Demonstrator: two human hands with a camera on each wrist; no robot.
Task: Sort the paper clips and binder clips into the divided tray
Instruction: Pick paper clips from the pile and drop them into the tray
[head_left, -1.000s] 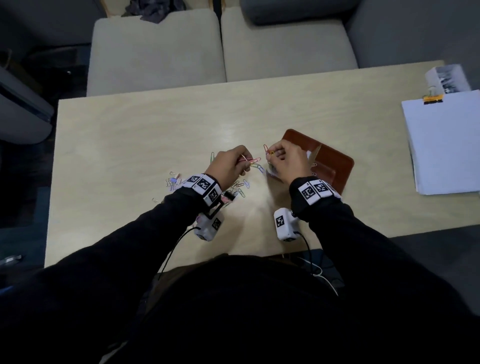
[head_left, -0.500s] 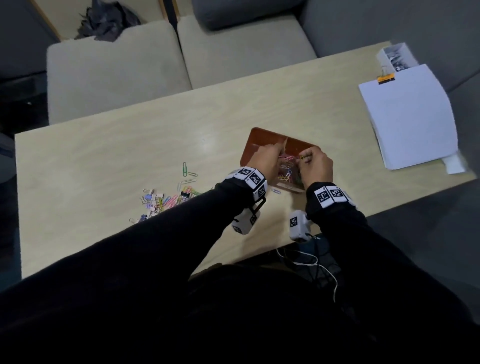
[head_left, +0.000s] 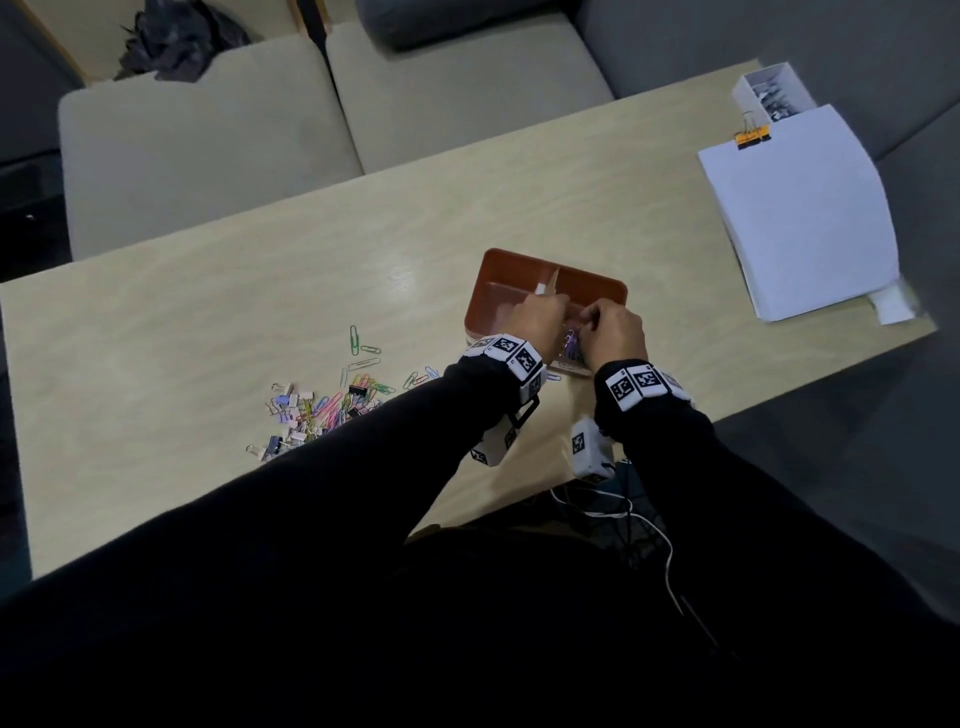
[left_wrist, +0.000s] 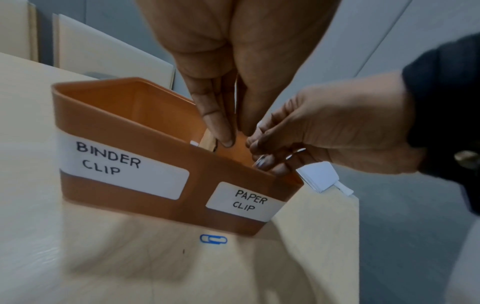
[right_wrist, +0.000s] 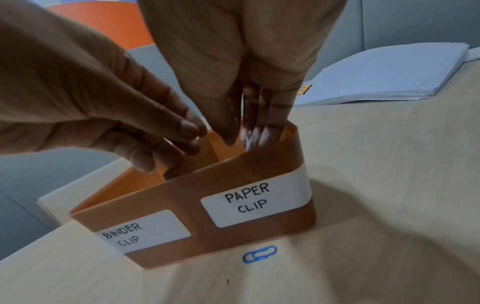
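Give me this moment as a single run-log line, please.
both hands over tray's PAPER CLIP side | left hand fingers extended | right hand fingertips inside it | tray | blue paper clip lies outside | pile unsorted

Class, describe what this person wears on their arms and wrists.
Long black sleeves cover both arms. Each wrist carries a white band printed with black square markers. A small white camera box, also marked, hangs below each wrist, with thin cables trailing. Both hands are bare.

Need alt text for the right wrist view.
Both hands, right hand and left hand, reach fingers-down into the PAPER CLIP compartment of a brown divided tray; a blue paper clip lies on the table in front.
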